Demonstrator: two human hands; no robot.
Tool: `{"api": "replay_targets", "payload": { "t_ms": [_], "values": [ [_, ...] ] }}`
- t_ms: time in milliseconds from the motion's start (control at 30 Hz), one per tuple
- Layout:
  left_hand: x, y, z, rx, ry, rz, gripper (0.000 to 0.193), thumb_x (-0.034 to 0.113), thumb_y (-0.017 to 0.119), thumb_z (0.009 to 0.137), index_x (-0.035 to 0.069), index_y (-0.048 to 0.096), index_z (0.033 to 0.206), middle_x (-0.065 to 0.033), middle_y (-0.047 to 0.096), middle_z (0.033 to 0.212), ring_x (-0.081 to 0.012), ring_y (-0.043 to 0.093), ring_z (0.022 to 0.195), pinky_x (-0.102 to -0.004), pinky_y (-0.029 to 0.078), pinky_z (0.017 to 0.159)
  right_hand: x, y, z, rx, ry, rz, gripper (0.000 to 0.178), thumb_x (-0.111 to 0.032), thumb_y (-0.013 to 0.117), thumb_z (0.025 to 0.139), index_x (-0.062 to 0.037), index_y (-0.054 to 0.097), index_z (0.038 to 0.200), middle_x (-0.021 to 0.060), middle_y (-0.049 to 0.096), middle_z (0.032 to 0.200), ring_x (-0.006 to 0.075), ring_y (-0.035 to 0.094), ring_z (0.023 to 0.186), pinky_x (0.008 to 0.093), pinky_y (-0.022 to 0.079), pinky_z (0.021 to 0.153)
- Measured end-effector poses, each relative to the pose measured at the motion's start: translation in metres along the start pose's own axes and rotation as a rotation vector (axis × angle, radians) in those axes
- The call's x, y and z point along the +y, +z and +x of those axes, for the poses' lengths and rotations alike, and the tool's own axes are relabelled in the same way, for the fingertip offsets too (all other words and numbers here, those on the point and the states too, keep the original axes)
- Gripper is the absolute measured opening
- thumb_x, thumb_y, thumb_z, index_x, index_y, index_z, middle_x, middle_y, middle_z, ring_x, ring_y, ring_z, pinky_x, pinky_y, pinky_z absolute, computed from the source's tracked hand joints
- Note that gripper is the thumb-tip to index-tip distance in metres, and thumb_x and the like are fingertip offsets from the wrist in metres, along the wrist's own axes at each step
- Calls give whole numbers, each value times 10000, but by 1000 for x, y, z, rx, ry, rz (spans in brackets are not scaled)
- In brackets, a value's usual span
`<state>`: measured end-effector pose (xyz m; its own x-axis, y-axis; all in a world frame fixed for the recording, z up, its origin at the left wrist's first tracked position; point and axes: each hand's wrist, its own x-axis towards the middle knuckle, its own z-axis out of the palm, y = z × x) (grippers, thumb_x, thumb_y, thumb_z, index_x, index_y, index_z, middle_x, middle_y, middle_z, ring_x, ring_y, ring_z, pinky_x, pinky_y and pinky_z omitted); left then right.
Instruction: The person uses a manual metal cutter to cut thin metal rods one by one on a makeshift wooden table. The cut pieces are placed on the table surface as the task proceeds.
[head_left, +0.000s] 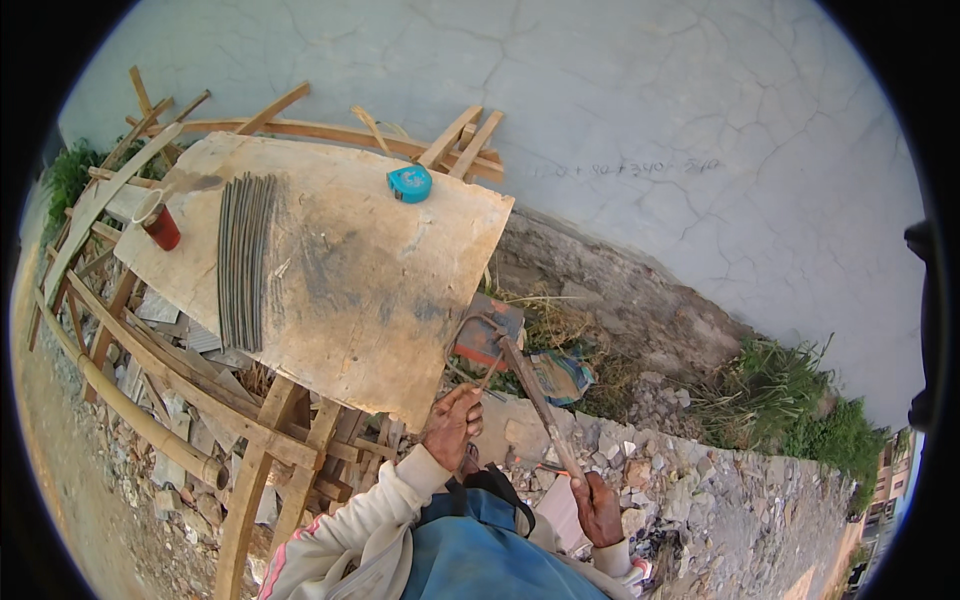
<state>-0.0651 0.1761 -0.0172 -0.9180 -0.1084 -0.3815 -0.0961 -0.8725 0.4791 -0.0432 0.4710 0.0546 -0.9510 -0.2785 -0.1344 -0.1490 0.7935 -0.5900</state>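
Bent rod [449, 352], one: curved just ahead of the left hand [455, 428], the nearer, which pinched it. Long bar [543, 408], one: the right hand [597, 510] clasped it; axis slanted forward-left, far end at the rod.

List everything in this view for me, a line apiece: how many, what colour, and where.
Board: one, tan, left of centre
Timber frame: one, light brown, under and around board
Thin rods: many, grey, side by side on board's left
Tape measure: one, blue, board's far right
Cup: one, red with pale rim, board's left edge
Bamboo pole: one, yellowish, lower left
Wall: one, pale grey, far side
Weeds: several clumps, green, right and far left
Rubble: uncountable, grey-brown, ground
Block: one, red and grey, right of board
Crumpled sack: one, blue and tan, beyond long bar
Bent rod: one, dark, above left hand
Long bar: one, brown, centre
Garment: one, blue, bottom
Left hand: one, bare, at bent rod
Right hand: one, bare, gripping long bar
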Motion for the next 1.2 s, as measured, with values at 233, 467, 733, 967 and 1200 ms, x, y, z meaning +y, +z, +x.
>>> {"api": "replay_targets", "payload": {
  "t_ms": [233,467,733,967,1200],
  "values": [
    [1,2,-1,-29,-1,-72,109,176,649,1030,97,578,1005,53,422,742,-52,418,622,-226,379,552,-17,3,-8,19,41,-52,416,-428,565,1074,-29,649,1159,247,646,718,482,670,718,526,477,596],
    [-2,1,0,13,-18,-116,89,154,660,1017,119,579,1011,56,422,717,-70,425,600,-242,382,566,-38,10,-20,23,47,-56,381,-398,573,1072,-19,613,1073,276,636,706,520,648,719,586,456,588],
    [-4,-6,7,-69,-5,4,113,173,695,1003,128,592,997,79,420,714,-45,422,576,-225,367,550,-40,18,-24,100,46,-89,362,-393,593,1055,-37,615,992,270,638,683,513,647,703,599,461,598],
    [-10,-8,11,-74,84,30,102,157,687,1001,89,617,1028,82,428,738,-29,398,597,-206,348,520,-33,35,-31,186,47,-206,382,-428,571,1055,-51,600,1002,267,643,684,506,654,694,611,485,612],
    [-14,-14,18,-60,103,69,143,188,677,1012,72,626,1078,82,413,760,-24,403,633,-213,352,515,-32,47,-36,271,34,-232,423,-464,586,1040,-43,634,1040,252,677,747,484,673,707,595,512,621]
  ]
}}
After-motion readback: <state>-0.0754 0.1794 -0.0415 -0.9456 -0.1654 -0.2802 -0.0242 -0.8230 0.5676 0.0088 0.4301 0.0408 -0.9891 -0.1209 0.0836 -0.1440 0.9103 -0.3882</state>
